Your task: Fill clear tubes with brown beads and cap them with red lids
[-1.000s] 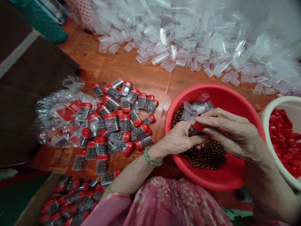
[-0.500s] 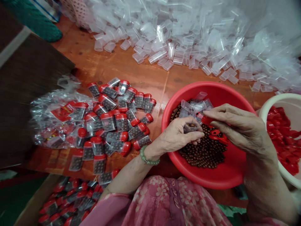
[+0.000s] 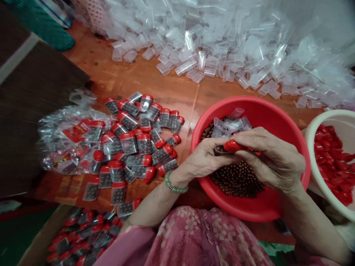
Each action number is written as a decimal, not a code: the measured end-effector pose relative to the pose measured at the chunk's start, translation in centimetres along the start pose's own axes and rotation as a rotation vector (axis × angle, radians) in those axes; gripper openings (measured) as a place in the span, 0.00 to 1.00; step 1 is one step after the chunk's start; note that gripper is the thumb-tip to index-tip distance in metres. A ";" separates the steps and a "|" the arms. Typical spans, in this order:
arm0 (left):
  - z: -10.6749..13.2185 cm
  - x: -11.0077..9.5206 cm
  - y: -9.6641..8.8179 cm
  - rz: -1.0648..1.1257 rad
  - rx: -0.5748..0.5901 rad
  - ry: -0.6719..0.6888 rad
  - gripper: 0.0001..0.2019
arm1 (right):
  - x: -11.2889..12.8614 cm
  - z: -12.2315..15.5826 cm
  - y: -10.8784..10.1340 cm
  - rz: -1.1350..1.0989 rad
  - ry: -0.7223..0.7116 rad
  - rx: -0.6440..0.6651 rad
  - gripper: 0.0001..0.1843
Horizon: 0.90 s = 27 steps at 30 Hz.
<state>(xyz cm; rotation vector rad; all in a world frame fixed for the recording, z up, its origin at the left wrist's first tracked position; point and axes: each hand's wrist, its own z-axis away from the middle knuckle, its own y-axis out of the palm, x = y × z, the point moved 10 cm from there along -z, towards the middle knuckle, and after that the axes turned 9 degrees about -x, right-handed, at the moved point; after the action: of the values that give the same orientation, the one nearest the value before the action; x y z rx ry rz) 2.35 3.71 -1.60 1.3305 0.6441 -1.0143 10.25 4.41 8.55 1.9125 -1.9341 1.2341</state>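
Note:
Over the red basin (image 3: 277, 118), my left hand (image 3: 206, 160) grips a small clear bottle filled with brown beads (image 3: 219, 149). My right hand (image 3: 267, 155) pinches a red cap (image 3: 233, 146) pressed against the bottle's mouth. Both hands are closed and touch each other. Loose brown beads (image 3: 235, 181) fill the basin bottom, and several empty clear bottles (image 3: 230, 123) lie at its far side.
A heap of capped, bead-filled bottles (image 3: 135, 144) lies left of the basin, some on crinkled plastic bags (image 3: 61, 144). More sit in a box (image 3: 80, 236) at lower left. Empty clear bottles (image 3: 222, 55) pile across the back. A white bowl of red caps (image 3: 335, 159) stands right.
Half a second ago my right hand held the cap apart from the bottle; now it has come back and the cap sits on the bottle's mouth.

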 end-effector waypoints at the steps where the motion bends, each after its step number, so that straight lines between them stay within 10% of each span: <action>1: 0.0 -0.2 -0.1 0.002 0.000 0.016 0.12 | 0.1 0.1 0.2 0.008 -0.021 0.006 0.18; 27: 0.1 0.3 0.5 -0.124 0.079 -0.010 0.20 | -0.7 0.6 0.9 0.038 0.045 0.004 0.17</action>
<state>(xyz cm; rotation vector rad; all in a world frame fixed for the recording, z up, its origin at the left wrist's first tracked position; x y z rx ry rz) 2.88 3.49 -1.64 1.3663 0.6914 -1.1558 9.84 4.42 7.31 1.8416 -1.9554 1.2809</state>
